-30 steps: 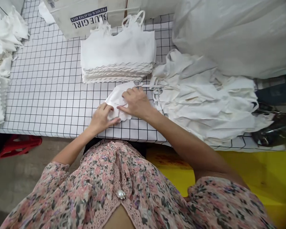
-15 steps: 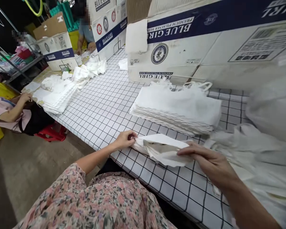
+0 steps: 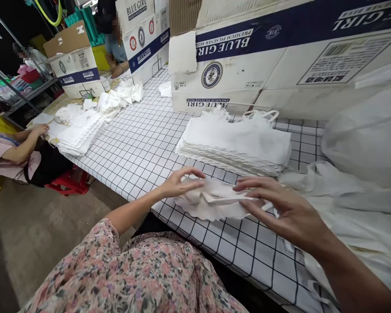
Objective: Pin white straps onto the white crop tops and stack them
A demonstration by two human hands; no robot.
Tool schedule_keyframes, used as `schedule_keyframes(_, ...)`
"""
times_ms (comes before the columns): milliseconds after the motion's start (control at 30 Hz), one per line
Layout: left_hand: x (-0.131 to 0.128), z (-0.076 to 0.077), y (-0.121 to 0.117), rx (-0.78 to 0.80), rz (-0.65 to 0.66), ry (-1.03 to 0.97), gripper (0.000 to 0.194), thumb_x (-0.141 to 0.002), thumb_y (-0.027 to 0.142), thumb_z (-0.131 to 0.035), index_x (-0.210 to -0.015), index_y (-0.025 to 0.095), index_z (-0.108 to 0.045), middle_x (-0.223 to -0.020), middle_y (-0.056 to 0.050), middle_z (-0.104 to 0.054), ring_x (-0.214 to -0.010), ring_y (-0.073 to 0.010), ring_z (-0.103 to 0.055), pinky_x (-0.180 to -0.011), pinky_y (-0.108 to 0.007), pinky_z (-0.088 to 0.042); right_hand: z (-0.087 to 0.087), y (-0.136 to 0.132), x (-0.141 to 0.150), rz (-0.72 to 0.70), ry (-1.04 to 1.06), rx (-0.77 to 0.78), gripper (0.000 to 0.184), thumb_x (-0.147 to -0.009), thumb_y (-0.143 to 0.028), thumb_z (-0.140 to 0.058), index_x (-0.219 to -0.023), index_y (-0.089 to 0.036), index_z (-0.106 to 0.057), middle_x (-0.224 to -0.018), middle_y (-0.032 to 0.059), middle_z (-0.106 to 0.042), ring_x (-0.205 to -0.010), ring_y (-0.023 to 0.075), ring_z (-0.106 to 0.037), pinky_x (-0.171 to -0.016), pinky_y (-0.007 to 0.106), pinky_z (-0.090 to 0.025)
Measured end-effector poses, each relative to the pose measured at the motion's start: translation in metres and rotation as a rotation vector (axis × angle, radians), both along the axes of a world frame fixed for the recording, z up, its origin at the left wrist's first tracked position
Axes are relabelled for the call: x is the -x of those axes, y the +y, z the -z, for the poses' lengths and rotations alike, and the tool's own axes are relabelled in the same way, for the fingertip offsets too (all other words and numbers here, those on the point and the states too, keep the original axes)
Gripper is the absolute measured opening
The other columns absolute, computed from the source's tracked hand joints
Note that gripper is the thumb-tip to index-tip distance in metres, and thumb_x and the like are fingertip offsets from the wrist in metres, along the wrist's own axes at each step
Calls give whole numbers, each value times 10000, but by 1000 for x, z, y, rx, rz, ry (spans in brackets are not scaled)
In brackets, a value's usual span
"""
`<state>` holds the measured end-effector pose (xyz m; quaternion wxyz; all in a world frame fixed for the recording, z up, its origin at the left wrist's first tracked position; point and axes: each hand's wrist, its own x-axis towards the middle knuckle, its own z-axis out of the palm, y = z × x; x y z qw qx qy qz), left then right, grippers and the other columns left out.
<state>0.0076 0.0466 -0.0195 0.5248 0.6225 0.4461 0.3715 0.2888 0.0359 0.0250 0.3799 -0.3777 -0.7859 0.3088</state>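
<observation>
A crumpled white cloth garment lies on the checked table, near its front edge. My left hand is over its left end, thumb and fingers apart. At the garment's right end my right hand has its fingers spread, the tips at or just above the cloth; whether they touch it I cannot tell. Just behind the hands lies a neat stack of white garments with wavy edges and thin straps. A loose heap of white garments is beside my right forearm.
A large white-and-blue carton stands behind the stack. Further back are another carton and an open box. At the left, a seated co-worker is beside another white stack. A translucent bag bulges at the right.
Both hands have loosened from the garment and their fingers have spread. The garment has dropped flatter onto the table, its held-open gap now folded down. The view has shifted slightly.
</observation>
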Motion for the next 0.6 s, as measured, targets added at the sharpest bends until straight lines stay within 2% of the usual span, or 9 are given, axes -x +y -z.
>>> schedule_keyframes(67,-13,-10,-4,40,238,-147,410,-842,402,-886,-1135,170,-717,-1024,-64,-743,-1074,-200,-690,-1081,-389,-505,-16,0,11,7,66,155,258,-884,-510,-713,-767,-283,-752,-875,80,-770,-878,282,-755,-770,417,-627)
schedule_keyframes(100,-18,-14,-5,82,308,-187,456,-819,455,-911,-1111,160,-723,-950,-46,-727,-997,-185,-686,-1045,-383,-510,-22,1,15,33,91,219,299,-872,-546,-714,-767,-268,-749,-802,69,-745,-768,249,-726,-677,368,-602)
schedule_keyframes(167,-24,-21,-6,144,306,-214,487,-789,547,-922,-997,146,-742,-902,-29,-695,-931,-160,-656,-1004,-363,-504,-30,2,19,94,122,296,334,-839,-578,-724,-784,-249,-758,-718,43,-711,-626,195,-659,-547,294,-532)
schedule_keyframes(200,-27,-24,-5,156,278,-245,502,-778,576,-921,-962,143,-748,-953,-40,-699,-966,-160,-653,-1018,-360,-498,-33,2,21,117,130,300,329,-824,-570,-730,-791,-244,-765,-714,37,-714,-613,183,-655,-533,273,-521)
schedule_keyframes(267,-30,-29,-3,163,237,-328,545,-717,561,-968,-1016,155,-761,-1110,-59,-707,-1110,-180,-649,-1087,-363,-474,-36,2,22,156,120,247,294,-802,-530,-729,-779,-240,-774,-755,38,-747,-665,180,-698,-584,253,-551)
schedule_keyframes(333,-35,-32,-1,190,242,-363,628,-634,507,-1029,-1092,174,-758,-1142,-50,-709,-1134,-185,-648,-1069,-354,-479,-39,1,24,180,79,181,281,-796,-509,-708,-758,-241,-785,-798,43,-776,-721,185,-731,-648,252,-577)
schedule_keyframes(400,-40,-34,1,258,269,-342,631,-633,537,-1023,-1058,159,-750,-1023,-32,-709,-981,-156,-650,-912,-317,-497,-39,0,24,210,44,152,298,-796,-521,-691,-762,-246,-801,-804,45,-783,-716,184,-730,-642,254,-572)
schedule_keyframes(467,-44,-36,2,320,296,-329,618,-666,602,-985,-970,129,-729,-885,-7,-674,-821,-117,-609,-755,-278,-455,-38,-1,22,244,19,183,354,-769,-582,-720,-814,-246,-824,-818,51,-788,-686,186,-715,-587,257,-549)
schedule_keyframes(600,-48,-49,6,321,357,-355,557,-676,535,-992,-896,128,-681,-801,33,-617,-743,-81,-558,-679,-247,-410,-31,0,10,246,-43,318,604,-644,-789,-800,-866,-227,-819,-825,67,-785,-657,203,-691,-524,271,-524)
